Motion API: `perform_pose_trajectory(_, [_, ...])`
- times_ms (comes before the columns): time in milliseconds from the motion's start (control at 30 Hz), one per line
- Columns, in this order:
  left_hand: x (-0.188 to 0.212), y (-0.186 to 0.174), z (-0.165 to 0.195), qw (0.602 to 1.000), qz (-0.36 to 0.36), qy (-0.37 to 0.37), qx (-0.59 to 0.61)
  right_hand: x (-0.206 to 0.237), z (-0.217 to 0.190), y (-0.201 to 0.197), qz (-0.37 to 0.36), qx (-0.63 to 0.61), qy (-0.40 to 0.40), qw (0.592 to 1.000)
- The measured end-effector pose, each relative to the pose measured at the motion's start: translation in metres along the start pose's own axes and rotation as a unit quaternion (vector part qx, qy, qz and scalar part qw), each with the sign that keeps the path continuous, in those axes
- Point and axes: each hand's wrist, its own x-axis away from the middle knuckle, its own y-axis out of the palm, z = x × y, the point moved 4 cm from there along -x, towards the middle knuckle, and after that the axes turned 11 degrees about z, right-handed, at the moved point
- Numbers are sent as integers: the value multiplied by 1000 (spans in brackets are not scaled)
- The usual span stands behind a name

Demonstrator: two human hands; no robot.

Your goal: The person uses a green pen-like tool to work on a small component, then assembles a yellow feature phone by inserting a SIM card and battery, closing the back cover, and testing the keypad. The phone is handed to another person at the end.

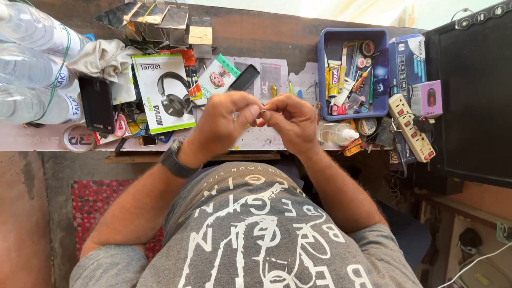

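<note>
While both hands met above the near edge of the desk, a tiny thin thing (261,112) sat pinched between their fingertips, too small to tell what it was. The left hand (221,121) and the right hand (290,120) each closed tight on it, fingers curled. A dark watch (176,160) wrapped the left wrist. Under them lay a cluttered work table (256,140) with a pale, worn top. A blue plastic bin (352,72) of small tools stood to the right, a headphone box (164,93) to the left, and clear water bottles (32,64) were cut off at the corner.
</note>
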Motion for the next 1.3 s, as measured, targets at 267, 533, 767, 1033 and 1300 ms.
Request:
perform_pose_trajectory(267, [-17,0,0,969,-92,-104,206,-14,-9,-7,-32,-57,37,997])
perform_pose_trajectory(533, [-26,-9,9,998,-37,34,-30,-21,-13,0,-4,-11,46,999])
perform_pose_trajectory(767, [-22,-11,22,969,-14,205,-138,-19,-8,-1,30,76,61,995])
perform_pose_trajectory(1033, [-19,-11,19,982,-63,156,-81,-12,-10,3,-8,57,62,996])
perform_pose_trajectory(1300, [-16,-8,12,995,-65,66,26,-6,-18,5,-18,50,42,998])
